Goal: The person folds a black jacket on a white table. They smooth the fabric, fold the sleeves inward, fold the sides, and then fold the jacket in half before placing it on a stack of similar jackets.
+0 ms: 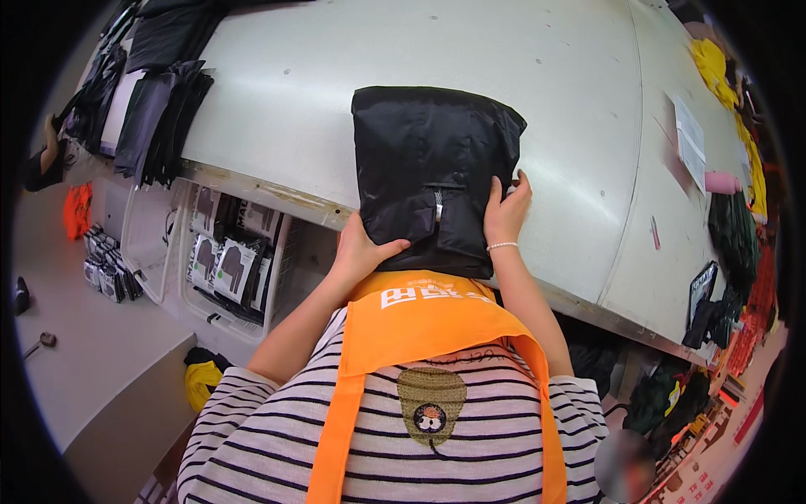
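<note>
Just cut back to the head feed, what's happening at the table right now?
A person in a striped shirt and orange vest has both hands on a folded black garment lying at the near edge of a long pale table. The left hand grips its lower left corner; the right hand presses its right side. More dark folded garments lie stacked at the far left, and papers to the right.

Black garment is slightly glossy synthetic cloth; table smooth, matt
</note>
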Demonstrator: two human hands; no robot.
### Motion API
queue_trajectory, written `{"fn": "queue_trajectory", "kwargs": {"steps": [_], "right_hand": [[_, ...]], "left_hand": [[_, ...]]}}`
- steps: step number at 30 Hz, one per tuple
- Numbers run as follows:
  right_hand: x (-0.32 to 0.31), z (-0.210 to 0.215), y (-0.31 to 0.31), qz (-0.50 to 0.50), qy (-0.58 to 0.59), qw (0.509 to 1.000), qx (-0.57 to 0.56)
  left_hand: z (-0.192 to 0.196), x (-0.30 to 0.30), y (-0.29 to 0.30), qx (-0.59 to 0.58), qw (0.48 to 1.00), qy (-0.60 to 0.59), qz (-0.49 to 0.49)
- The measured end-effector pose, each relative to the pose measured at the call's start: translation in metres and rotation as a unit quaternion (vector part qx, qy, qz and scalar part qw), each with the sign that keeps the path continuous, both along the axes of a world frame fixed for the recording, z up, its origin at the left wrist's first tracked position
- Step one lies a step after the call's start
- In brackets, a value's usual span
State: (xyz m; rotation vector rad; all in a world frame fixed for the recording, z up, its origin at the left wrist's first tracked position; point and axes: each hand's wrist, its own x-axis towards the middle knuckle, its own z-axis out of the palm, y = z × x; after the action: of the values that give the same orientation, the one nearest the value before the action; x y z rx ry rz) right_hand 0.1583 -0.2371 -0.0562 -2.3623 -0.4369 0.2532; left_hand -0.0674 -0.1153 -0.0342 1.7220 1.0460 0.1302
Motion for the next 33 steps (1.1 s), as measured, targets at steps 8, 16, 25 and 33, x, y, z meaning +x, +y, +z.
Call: {"fn": "queue_trajectory", "kwargs": {"steps": [8,16,25,33], "right_hand": [[-0.014,-0.007,-0.012,0.036,0.037,0.995,0.084],[-0.016,0.027,-0.006,0.136,0.108,0.984,0.034],[-0.027,0.059,0.074,0.182,-0.085,0.979,-0.034],[-0.069,0.095,0.187,0.274,-0.163,0.898,-0.304]], "left_hand": [[-0.011,-0.007,-0.012,-0.072,0.992,0.055,0.083],[0.008,0.014,-0.004,-0.095,0.986,0.023,0.139],[0.025,0.073,0.049,0.191,0.966,0.169,0.049],[-0.016,0.072,0.107,0.181,0.983,0.021,-0.030]]}}
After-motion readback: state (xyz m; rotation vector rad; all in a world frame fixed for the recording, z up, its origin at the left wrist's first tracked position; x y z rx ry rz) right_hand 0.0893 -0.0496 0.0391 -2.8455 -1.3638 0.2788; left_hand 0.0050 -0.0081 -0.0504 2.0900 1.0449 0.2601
